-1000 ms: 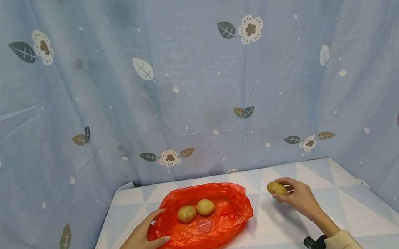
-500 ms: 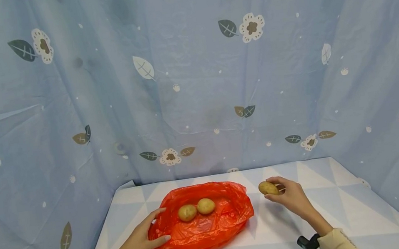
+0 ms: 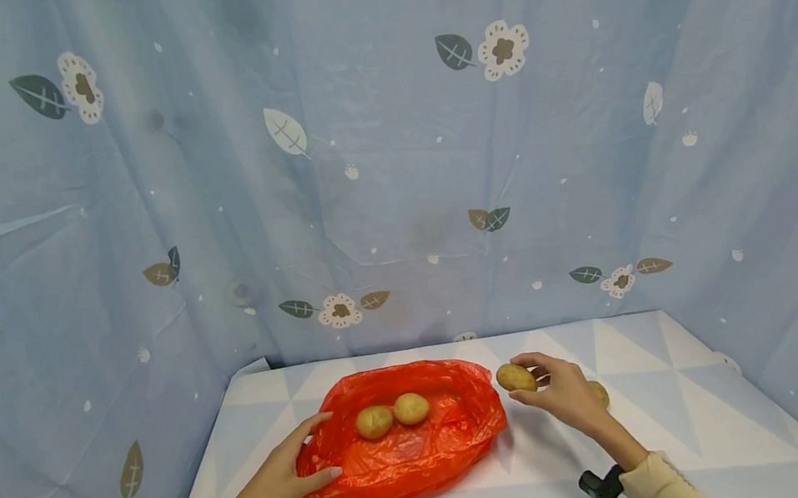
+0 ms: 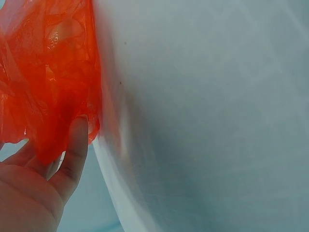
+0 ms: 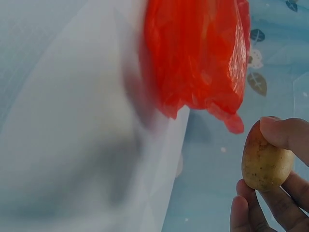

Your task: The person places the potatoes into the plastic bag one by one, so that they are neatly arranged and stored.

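A red plastic bag (image 3: 398, 472) lies spread wide on the table, with two potatoes (image 3: 374, 423) side by side inside it. My left hand (image 3: 284, 470) holds the bag's left side, thumb at the front and fingers toward the back. In the left wrist view the thumb (image 4: 76, 150) presses against the thin red film. Just off the bag's right rim, my right hand (image 3: 562, 392) pinches a third potato (image 5: 264, 159) between thumb and fingertips, raised above the table. Past the right wrist, another potato (image 3: 600, 393) shows, partly hidden by the hand.
The table (image 3: 705, 444) has a white and pale blue triangle-patterned cover. A blue curtain (image 3: 392, 199) with leaf and flower prints hangs behind it and along both sides. Dark camera mounts (image 3: 601, 486) sit on the wrists.
My right hand has moved left with its potato, up close to the bag's right rim. The potato behind that hand has come into sight. The left hand keeps its place on the bag.
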Demonstrator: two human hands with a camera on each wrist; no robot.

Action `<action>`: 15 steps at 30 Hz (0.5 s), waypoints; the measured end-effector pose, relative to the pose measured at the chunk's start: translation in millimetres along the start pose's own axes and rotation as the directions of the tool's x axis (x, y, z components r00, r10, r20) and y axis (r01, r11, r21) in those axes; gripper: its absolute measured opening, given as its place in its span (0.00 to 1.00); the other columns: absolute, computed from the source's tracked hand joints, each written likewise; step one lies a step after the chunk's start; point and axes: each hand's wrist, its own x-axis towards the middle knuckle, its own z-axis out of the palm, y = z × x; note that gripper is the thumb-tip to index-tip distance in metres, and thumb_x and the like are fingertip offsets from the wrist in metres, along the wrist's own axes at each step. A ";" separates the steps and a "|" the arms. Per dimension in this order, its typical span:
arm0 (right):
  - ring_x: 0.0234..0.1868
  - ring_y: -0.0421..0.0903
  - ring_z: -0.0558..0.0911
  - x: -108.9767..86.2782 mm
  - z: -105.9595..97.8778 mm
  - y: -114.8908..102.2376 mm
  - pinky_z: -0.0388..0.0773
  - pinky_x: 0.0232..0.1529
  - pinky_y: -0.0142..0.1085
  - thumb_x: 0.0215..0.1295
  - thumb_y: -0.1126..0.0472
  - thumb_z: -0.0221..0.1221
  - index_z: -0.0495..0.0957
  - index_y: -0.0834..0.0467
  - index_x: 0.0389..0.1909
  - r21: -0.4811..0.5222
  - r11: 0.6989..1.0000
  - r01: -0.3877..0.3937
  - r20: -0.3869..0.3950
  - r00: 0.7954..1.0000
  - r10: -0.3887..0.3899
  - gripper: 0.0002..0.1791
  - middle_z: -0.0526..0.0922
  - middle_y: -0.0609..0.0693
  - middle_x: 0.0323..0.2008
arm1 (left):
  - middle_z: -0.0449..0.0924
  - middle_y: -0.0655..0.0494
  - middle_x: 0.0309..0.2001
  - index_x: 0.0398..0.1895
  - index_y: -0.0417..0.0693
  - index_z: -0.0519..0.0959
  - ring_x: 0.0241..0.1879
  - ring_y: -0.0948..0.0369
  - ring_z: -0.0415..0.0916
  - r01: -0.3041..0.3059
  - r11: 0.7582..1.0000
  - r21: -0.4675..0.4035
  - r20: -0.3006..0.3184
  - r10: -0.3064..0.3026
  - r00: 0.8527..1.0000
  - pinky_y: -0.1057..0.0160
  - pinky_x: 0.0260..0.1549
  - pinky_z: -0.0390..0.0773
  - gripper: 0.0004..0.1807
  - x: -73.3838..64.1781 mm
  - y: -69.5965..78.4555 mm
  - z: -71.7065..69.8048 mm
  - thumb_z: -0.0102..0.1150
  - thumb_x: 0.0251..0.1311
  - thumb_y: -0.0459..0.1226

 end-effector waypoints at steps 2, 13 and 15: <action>0.38 0.44 0.85 0.0 3.4 -2.3 0.85 0.41 0.40 0.51 0.58 0.80 0.85 0.52 0.53 0.004 1.000 0.029 0.004 1.000 -0.029 0.26 0.88 0.47 0.44 | 0.65 0.47 0.73 0.77 0.57 0.63 0.69 0.43 0.66 -0.003 1.000 0.001 0.002 0.003 1.000 0.37 0.60 0.75 0.45 0.0 0.1 -0.1 0.74 0.58 0.50; 0.39 0.43 0.85 -2.6 17.7 -16.8 0.86 0.43 0.45 0.50 0.60 0.80 0.84 0.51 0.53 0.084 0.995 0.054 0.076 0.995 -0.060 0.27 0.88 0.45 0.45 | 0.66 0.47 0.73 0.77 0.57 0.63 0.69 0.43 0.66 -0.003 1.000 0.010 0.002 0.003 1.000 0.37 0.59 0.76 0.45 0.2 1.9 -0.6 0.75 0.58 0.50; 0.39 0.43 0.85 -2.6 19.1 -19.3 0.86 0.44 0.48 0.50 0.60 0.80 0.84 0.50 0.53 0.079 0.995 0.058 0.082 0.995 -0.065 0.27 0.88 0.45 0.45 | 0.65 0.47 0.73 0.77 0.58 0.63 0.69 0.43 0.66 -0.001 1.000 0.009 0.002 0.001 1.000 0.37 0.59 0.76 0.45 0.5 2.1 -0.4 0.75 0.58 0.50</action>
